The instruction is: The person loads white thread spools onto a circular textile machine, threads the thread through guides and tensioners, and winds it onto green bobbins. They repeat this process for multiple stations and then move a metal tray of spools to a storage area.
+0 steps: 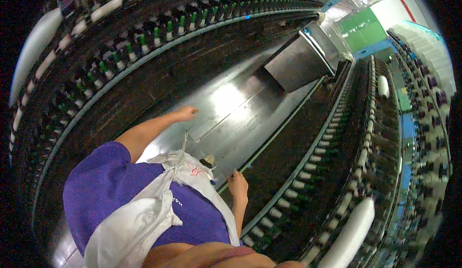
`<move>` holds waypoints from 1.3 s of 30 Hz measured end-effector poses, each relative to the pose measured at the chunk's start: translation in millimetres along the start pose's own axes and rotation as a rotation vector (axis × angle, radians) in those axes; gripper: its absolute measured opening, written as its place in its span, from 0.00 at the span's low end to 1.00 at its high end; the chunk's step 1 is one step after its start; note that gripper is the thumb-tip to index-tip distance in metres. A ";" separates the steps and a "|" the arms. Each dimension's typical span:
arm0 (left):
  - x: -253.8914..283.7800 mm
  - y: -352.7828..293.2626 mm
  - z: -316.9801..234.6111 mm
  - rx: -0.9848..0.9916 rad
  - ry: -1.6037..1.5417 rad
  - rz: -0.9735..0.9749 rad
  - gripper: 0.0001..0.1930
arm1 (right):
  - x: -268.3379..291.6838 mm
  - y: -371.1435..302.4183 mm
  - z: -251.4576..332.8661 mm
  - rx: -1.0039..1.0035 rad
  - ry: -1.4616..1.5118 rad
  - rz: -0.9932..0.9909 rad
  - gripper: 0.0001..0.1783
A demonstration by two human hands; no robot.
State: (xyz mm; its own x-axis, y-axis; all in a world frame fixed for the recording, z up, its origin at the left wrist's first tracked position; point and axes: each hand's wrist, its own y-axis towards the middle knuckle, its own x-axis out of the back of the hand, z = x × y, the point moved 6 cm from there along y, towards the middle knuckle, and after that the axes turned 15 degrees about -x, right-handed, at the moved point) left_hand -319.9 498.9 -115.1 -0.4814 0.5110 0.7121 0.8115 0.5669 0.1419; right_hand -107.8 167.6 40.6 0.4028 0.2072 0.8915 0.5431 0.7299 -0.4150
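Observation:
My left hand is held out over the shiny aisle floor, its fingers curled together and no object showing in it. On the other side of my body, my right hand hangs close to the right-hand spinning frame's lower edge. Its fingers are also curled in, and I see nothing in them. Between the two hands is my white apron, knotted with frayed strings over a purple shirt. Dark and pale bits stick out at the apron's pocket edge. Neither hand is seen touching a machine.
Long spinning frames flank the aisle, with rows of green-and-white bobbins on the left and white bobbins on the right. A large dark bin stands ahead in the aisle. Beyond it is a green panel. White roving packages hang nearby.

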 end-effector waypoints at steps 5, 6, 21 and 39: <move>-11.4 165.3 -20.1 0.055 -0.112 0.097 0.19 | 39.5 149.5 -20.7 0.024 -0.076 0.069 0.15; -13.1 186.6 -13.6 0.059 -0.075 0.165 0.19 | 57.9 188.4 -26.0 0.045 -0.076 0.036 0.15; 159.6 477.6 75.5 0.368 -0.051 -0.702 0.17 | 252.3 579.1 75.2 0.491 -0.178 -0.005 0.17; 300.3 647.9 251.6 0.736 -0.016 -1.623 0.31 | 343.8 908.3 181.5 0.961 -0.348 0.121 0.16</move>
State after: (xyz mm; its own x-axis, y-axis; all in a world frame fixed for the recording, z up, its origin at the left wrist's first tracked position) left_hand -22.0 1182.2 17.7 -0.5767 -0.7975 0.1774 -0.7340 0.6011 0.3162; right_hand 390.3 1020.0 3.1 0.0968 0.3797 0.9200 -0.3677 0.8726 -0.3214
